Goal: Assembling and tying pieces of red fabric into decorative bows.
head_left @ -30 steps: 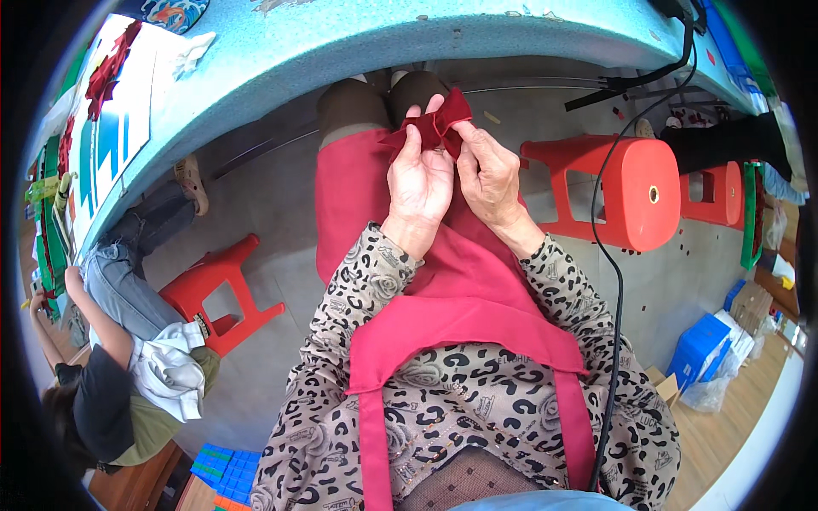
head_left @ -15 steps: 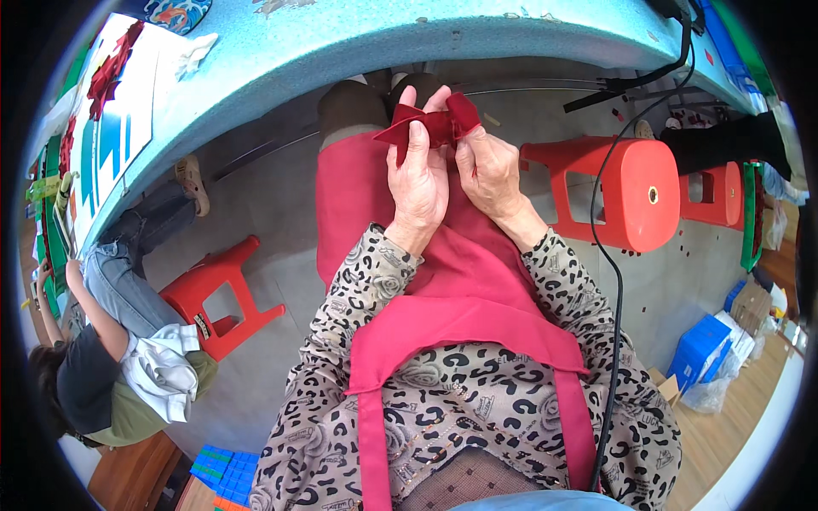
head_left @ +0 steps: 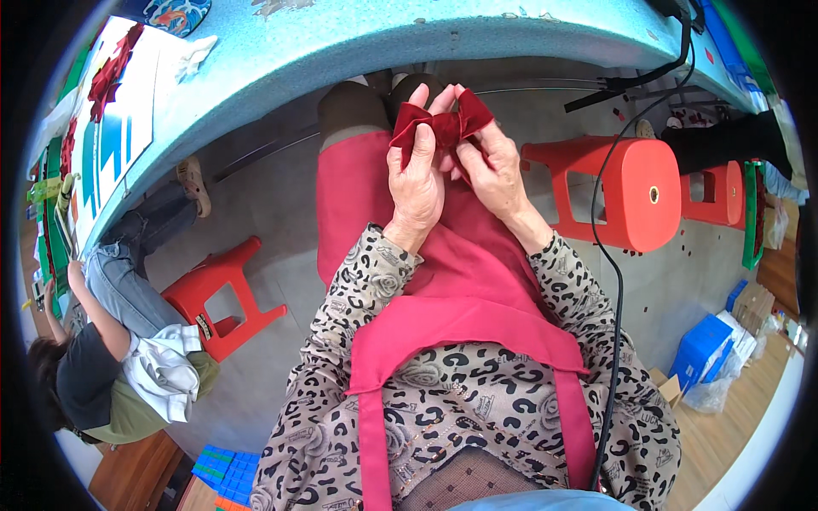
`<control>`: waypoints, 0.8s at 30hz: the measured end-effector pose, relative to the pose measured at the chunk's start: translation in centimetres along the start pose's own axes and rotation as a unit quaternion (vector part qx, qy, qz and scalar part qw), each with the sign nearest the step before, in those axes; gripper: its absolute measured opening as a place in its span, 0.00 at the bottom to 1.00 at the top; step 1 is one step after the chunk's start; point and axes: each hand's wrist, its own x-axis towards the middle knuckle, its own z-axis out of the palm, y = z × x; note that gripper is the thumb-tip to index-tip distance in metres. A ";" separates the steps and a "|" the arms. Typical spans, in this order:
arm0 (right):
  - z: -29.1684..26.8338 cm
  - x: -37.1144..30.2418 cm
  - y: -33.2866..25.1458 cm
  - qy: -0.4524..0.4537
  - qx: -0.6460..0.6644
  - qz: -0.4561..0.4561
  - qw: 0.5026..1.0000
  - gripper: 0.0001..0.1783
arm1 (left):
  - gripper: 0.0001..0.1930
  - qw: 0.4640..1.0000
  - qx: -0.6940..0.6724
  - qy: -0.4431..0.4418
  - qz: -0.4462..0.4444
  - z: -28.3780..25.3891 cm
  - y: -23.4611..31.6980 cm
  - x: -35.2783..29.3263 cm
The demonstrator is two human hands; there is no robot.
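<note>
A dark red velvet bow [head_left: 445,128] is held up between my two hands, over my lap and just short of the table's edge. My left hand [head_left: 416,187] grips the bow's left loop, its thumb on the front and its fingers behind. On the other side my right hand [head_left: 496,175] pinches the lower right part, with the thumb near the knot. Both loops spread out sideways from the gathered middle. Fingertips of both hands partly hide behind the fabric. A pink-red apron [head_left: 460,315] covers my lap beneath.
A light blue table [head_left: 366,43] curves across the front. More red bows [head_left: 111,77] lie on a white board at its left. Red stools [head_left: 652,196] stand to the right, another [head_left: 223,298] to the left by a seated person [head_left: 94,366]. A black cable [head_left: 603,230] hangs at my right.
The bow has turned to face upward, and its loops are spread more evenly. My right hand has shifted slightly lower, with its thumb moved beneath the knot.
</note>
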 end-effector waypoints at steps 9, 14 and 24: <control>-0.8 1.1 0.0 -0.032 -0.093 -0.065 0.993 0.35 | 0.24 0.993 0.107 -0.018 0.045 -0.7 -0.5 0.8; -1.5 1.4 -0.3 -0.076 -0.023 0.029 0.996 0.34 | 0.24 0.992 0.116 -0.032 0.042 -0.8 -0.8 1.3; 0.0 1.6 1.7 0.030 -0.024 -0.013 0.999 0.27 | 0.23 0.999 0.011 -0.038 0.012 -0.1 -1.1 2.2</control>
